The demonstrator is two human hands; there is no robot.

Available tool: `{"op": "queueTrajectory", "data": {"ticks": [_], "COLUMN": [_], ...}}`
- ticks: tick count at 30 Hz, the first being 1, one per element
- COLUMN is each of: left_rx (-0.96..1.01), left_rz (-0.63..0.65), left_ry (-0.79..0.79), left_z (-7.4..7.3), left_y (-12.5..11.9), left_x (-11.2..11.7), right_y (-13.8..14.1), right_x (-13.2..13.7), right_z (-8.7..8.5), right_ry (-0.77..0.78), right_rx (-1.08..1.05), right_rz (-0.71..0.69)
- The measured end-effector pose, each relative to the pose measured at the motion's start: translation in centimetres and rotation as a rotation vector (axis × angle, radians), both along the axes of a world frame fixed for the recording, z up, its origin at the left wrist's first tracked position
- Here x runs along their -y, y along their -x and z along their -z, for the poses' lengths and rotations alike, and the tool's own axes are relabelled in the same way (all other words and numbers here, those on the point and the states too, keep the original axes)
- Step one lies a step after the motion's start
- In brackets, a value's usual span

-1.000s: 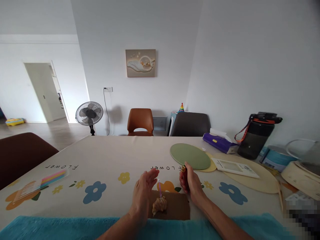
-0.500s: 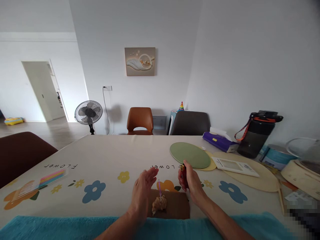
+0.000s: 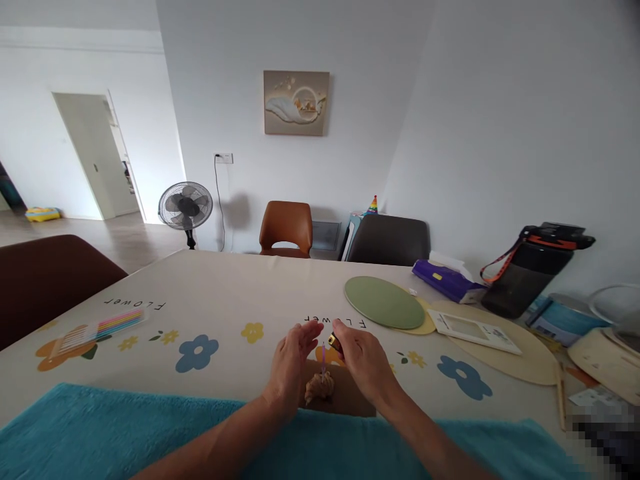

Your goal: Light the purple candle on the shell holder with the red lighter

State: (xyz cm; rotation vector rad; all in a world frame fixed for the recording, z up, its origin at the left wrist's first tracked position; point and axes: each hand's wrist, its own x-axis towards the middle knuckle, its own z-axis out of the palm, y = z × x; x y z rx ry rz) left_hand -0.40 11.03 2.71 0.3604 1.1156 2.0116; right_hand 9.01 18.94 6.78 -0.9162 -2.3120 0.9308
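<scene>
A thin purple candle [image 3: 323, 359] stands upright in a knobbly piece of ginger root [image 3: 319, 387], which rests on a brown board [image 3: 350, 393]. My right hand [image 3: 364, 357] is closed round a lighter [image 3: 335, 342], its metal top tilted toward the candle's tip and close to it. I cannot make out a flame. On the other side, my left hand [image 3: 291, 359] is cupped beside the candle, fingers stretched and holding nothing.
A teal towel [image 3: 165, 433] covers the near table edge. Candles in a clear pack [image 3: 120, 323] lie left. To the right are a green oval mat [image 3: 384, 303], a purple tissue pack [image 3: 447, 281], a white frame-like card [image 3: 475, 331] and a dark bottle [image 3: 526, 270].
My right hand has brought the lighter leftward, close to the candle's tip. My left hand stays cupped beside the candle. The view has tilted slightly.
</scene>
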Motion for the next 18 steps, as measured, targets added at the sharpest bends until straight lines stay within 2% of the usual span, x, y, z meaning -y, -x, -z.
{"op": "queueTrajectory", "data": {"ticks": [8,18], "left_rx": [-0.01,-0.04], "left_rz": [0.011,0.007], "left_ry": [-0.007,0.008], "left_z": [-0.14,-0.65], "left_y": [-0.01,-0.19], "left_x": [0.12,0.47], "right_y": [-0.06,-0.22], "right_x": [-0.18,-0.21], "right_z": [0.31,0.33], "right_ry": [-0.032,-0.158], "right_rx": [0.006,0.066], "right_rz": [0.03,-0.004]}}
